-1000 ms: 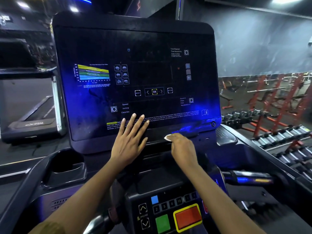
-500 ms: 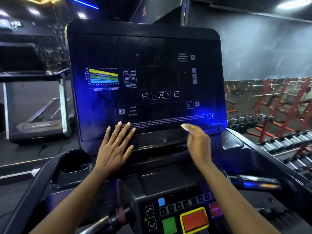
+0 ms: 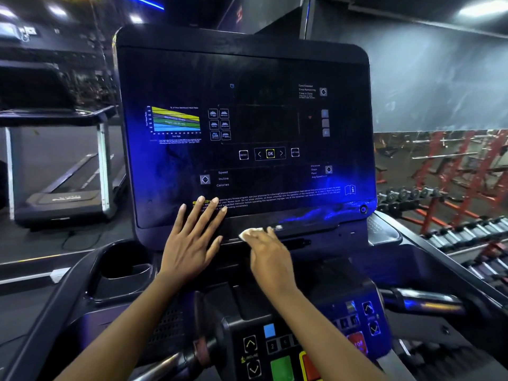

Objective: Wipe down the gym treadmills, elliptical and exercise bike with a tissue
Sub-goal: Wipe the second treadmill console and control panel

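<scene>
On head cam, the only view, you're standing at a treadmill (image 3: 68, 306), facing its console (image 3: 247, 67).

- Left hand (image 3: 189, 243): flat on the lower edge of the console, fingers straight and spread, tips over the yellow warning text. Holds nothing.
- Right hand (image 3: 270, 259): just beside the left, not touching it. Fingers bent over the tissue (image 3: 248, 232), holding it against the dark ledge (image 3: 302, 229) under the console. The fingers are blurred, so I can't read the exact grip.
- Tissue: small white wad showing at the right hand's fingertips, on the ledge, just right of the left thumb.
- Console: dark panel with a heart-rate chart (image 3: 176, 121) on the left and an OK key (image 3: 270, 153) mid-panel. Blue light glares across the lower part.
- Keypad (image 3: 272, 346): below your wrists, with a blue square, arrow keys, a green button (image 3: 280, 368) and a red stop button (image 3: 357, 343). Your right forearm crosses over part of it.
- Cup holder (image 3: 121, 270): left of the left wrist.
- Grip bar (image 3: 423, 301): sticks out on the right side.

Around the machine: a 2nd treadmill (image 3: 66, 199) is well apart on the left. Dumbbell racks (image 3: 467, 235) and red frames (image 3: 472, 166) are on the right.
</scene>
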Demonstrator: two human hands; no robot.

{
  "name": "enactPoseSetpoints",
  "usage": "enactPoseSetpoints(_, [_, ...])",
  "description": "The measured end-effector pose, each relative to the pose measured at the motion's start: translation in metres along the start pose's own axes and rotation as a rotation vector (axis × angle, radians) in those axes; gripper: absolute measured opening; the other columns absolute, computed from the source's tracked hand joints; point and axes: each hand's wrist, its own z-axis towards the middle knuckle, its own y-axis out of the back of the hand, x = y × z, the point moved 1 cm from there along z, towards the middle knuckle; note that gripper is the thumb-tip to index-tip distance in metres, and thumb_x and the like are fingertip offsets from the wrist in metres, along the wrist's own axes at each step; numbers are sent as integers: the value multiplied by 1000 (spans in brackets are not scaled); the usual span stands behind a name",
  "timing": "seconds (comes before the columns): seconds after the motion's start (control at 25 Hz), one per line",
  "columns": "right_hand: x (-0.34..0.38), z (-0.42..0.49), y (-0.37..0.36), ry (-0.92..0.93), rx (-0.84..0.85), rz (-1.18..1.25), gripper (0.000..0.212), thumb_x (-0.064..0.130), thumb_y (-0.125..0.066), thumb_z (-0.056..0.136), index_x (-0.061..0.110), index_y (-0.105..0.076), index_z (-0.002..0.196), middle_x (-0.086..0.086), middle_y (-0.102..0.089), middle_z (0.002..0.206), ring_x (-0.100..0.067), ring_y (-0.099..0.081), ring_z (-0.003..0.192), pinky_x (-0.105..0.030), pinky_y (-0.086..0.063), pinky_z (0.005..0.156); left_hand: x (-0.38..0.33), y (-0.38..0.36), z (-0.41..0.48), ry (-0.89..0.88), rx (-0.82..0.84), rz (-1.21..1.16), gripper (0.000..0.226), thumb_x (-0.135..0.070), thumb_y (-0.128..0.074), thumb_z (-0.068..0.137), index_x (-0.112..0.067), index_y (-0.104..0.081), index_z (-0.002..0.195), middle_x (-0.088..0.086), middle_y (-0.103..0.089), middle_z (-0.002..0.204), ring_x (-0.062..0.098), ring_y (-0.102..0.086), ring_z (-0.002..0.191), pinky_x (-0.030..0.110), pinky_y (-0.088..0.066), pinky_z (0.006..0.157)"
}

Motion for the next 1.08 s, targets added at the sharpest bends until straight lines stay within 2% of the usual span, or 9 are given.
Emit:
enactPoseSetpoints(0.12, [-7, 4, 6, 68, 25, 68, 38, -3, -53, 67, 14, -73, 94, 2, -72, 96, -12, -66, 88, -30, -46, 95, 1, 1, 0, -8, 2, -3, 55, -43, -13, 102, -16, -31, 147, 7, -29, 154, 29, -21, 144, 47, -10, 118])
enactPoseSetpoints(0.24, [-51, 8, 28, -49, -18, 31, 38, -2, -44, 75, 12, -73, 96, -1, -71, 99, -14, -64, 93, -33, -45, 95, 0, -1, 0, -8, 1, 5, 55, -43, -12, 102, -16, -30, 147, 7, -28, 154, 29, -21, 144, 48, -11, 118])
enactPoseSetpoints(0.36, [-71, 2, 35, -203, 57, -45, 39, -15, -56, 74, 11, -72, 97, -2, -70, 99, -26, -66, 93, -38, -52, 88, 0, -2, -1, -7, -4, 6, 56, -42, -12, 102, -16, -33, 147, 7, -28, 154, 29, -21, 144, 48, -11, 118])
enactPoseSetpoints(0.44, [-62, -3, 26, -188, 69, -66, 40, -19, -61, 67, 10, -72, 93, -4, -69, 93, -28, -67, 87, -39, -53, 83, 0, -2, -1, -10, -13, 8, 56, -42, -13, 102, -16, -35, 146, 7, -28, 154, 28, -21, 144, 48, -12, 117])
enactPoseSetpoints(0.52, [-45, -6, 15, -160, 54, -61, 40, -18, -62, 65, 9, -71, 93, -4, -69, 91, -28, -67, 86, -37, -49, 91, 1, -1, -1, -10, -18, 6, 55, -43, -14, 102, -16, -35, 146, 7, -29, 154, 29, -22, 143, 48, -13, 117])
enactPoseSetpoints(0.6, [-23, -5, 6, -109, 25, -32, 34, -11, -57, 70, 10, -71, 93, -2, -68, 90, -24, -66, 85, -32, -40, 101, 1, 0, -3, -1, -19, -1, 55, -44, -14, 102, -17, -33, 146, 6, -29, 154, 29, -23, 143, 48, -13, 117])
enactPoseSetpoints(0.72, [16, 0, -5, -9, 46, 6, 35, 8, -40, 77, 12, -71, 91, 0, -67, 87, -19, -65, 80, -31, -40, 98, 6, 2, -10, 17, -9, -15, 55, -46, -14, 102, -17, -31, 146, 5, -28, 154, 28, -23, 143, 47, -12, 117])
enactPoseSetpoints(0.92, [35, 8, -12, 66, 139, 284, 39, 12, -36, 81, 11, -72, 96, -2, -71, 94, -17, -66, 86, -31, -45, 92, 16, 14, -18, 55, 5, -86, 55, -45, -16, 102, -16, -28, 147, 8, -31, 153, 28, -22, 143, 45, -12, 117])
enactPoseSetpoints(1.08, [31, 51, 8, -7, 29, 473, 37, 2, -41, 83, 8, -72, 103, -3, -70, 104, -11, -64, 97, -21, -45, 94, 40, 30, -15, 178, -73, -115, 55, -44, -21, 101, -15, -30, 147, 7, -30, 154, 27, -19, 144, 47, -11, 118])
